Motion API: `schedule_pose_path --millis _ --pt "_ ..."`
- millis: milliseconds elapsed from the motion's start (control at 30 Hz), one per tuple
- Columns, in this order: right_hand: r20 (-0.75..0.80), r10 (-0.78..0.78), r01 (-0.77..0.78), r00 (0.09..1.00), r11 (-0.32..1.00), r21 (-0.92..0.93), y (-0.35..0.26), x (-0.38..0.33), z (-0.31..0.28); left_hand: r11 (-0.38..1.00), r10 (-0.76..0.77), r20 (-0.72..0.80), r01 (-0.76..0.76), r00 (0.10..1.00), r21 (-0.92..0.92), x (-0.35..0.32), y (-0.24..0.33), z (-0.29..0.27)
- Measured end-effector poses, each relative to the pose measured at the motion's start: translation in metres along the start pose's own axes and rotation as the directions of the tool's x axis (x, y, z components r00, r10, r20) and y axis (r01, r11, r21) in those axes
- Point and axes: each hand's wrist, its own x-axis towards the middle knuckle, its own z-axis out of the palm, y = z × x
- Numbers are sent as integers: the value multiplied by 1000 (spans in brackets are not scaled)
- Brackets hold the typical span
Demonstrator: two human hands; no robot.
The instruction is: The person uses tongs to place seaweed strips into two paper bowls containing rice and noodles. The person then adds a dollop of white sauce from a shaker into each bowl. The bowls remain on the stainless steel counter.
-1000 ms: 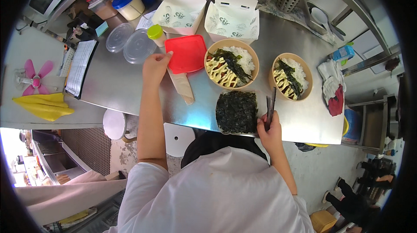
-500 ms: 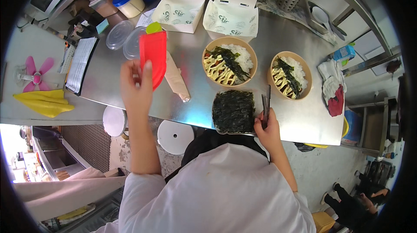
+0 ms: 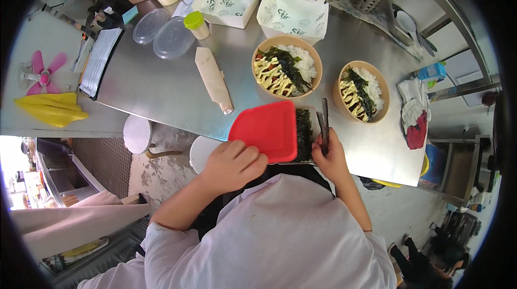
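Lid (image 3: 266,130), the red squarish one, is in the left hand (image 3: 235,165) in the head cam view, with the fingers curled closed around its near left corner. It covers most of the seaweed (image 3: 304,133) at the near edge of the counter (image 3: 172,95), so just a dark strip pokes out on the right; can't tell if it's actually resting on it or held a bit above. Right hand (image 3: 329,155) is gripping some dark tongs (image 3: 323,122) just beside that strip, tips pointing away from the person, toward the gap between the two bowls. Left bowl (image 3: 319,76) is right past the lid, right bowl (image 3: 337,95) is a bit further over, and both have rice (image 3: 299,63), a pale zigzag drizzle (image 3: 272,76) and seaweed strips on top. Behind the left bowl are two open boxes, left box (image 3: 226,3) and right box (image 3: 293,17), white with green print inside. Over to the left there's a paper packet (image 3: 214,80) lying at a slant, a little jar (image 3: 196,25) with a green top, and a couple of clear lids (image 3: 173,38) lying flat, edges about meeting.
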Motion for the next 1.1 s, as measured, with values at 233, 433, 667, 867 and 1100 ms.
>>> schedule_pose_path --millis 233,433,667,867,1100 --pt "38 51 -61 998 938 342 3 6 -2 996 50 88 -42 995 -83 12 21 38" --pt "83 77 -104 994 909 404 2 11 -3 973 -78 90 96 993 -209 5 34 44" --pt "172 114 -176 978 897 406 0 9 -6 975 -161 95 173 982 -142 1 49 56" --pt "201 116 -198 973 868 455 0 12 -7 979 -189 254 203 948 -28 4 60 57" --pt "129 59 -85 990 974 209 -3 7 -3 992 -116 145 123 983 -37 -4 53 60"
